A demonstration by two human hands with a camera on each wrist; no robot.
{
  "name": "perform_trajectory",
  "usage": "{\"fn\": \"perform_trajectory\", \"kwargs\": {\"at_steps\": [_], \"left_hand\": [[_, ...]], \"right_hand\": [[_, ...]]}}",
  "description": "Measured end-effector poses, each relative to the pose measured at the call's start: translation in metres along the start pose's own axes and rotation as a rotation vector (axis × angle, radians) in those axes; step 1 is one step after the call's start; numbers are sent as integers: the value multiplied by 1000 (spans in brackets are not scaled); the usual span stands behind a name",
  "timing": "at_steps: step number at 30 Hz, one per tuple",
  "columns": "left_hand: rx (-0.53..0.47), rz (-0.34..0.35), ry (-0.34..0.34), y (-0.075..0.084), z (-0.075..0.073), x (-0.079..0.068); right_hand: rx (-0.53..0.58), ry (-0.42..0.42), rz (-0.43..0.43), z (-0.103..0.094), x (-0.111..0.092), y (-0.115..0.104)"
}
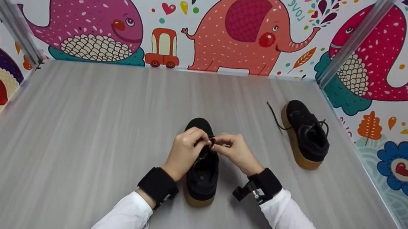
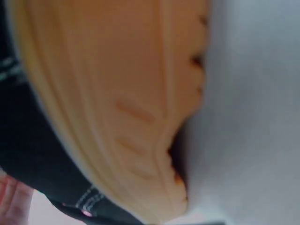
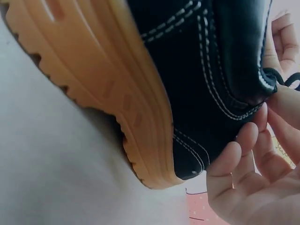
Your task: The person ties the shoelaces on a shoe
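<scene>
A black shoe with a tan sole stands on the table in front of me, its toe pointing away. My left hand is over the lacing from the left, thumb and fingers pinching the dark lace. From the right, my right hand pinches the lace too, close to the left fingertips. In the right wrist view its other fingers lie against the shoe's upper. The tan sole fills much of the left wrist view, with only a little of a hand at the lower left.
Another black shoe with a tan sole stands at the right, one loose lace end trailing leftward on the grey table. Panels printed with cartoon animals border the table at the back and both sides.
</scene>
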State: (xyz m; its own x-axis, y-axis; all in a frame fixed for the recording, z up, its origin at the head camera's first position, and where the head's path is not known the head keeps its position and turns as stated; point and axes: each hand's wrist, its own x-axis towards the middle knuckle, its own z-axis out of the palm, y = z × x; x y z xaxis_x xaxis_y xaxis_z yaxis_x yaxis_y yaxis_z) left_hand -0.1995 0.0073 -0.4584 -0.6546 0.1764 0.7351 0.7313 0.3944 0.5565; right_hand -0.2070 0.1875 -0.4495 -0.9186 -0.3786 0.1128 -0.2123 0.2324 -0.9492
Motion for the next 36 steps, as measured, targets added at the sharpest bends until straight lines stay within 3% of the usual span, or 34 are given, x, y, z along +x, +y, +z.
{"fn": "perform_trajectory", "kwargs": {"at_steps": [4,7,15,18,23,27,30,36], "left_hand": [[-71,-115,-23,1,-3,0],[-109,-163,-48,1,-4,0],[-125,-177,-62,2,-6,-1],[-130,-200,-53,3,-6,-2],[-136,-268,-42,5,-9,-2],[-177,-371,-36,8,-10,-2],[-220,-439,-32,9,-8,-2],[-242,-488,-11,12,-5,-1]], "right_hand": [[-11,-9,-21,2,-3,-15],[-27,-13,-30,4,-5,-27],[14,44,36,7,-1,-9],[15,83,55,11,-2,-16],[-129,128,-19,17,-8,-38],[-260,104,-109,16,-9,-44],[-283,48,-136,11,-9,-45],[-288,-3,-164,5,-6,-44]]}}
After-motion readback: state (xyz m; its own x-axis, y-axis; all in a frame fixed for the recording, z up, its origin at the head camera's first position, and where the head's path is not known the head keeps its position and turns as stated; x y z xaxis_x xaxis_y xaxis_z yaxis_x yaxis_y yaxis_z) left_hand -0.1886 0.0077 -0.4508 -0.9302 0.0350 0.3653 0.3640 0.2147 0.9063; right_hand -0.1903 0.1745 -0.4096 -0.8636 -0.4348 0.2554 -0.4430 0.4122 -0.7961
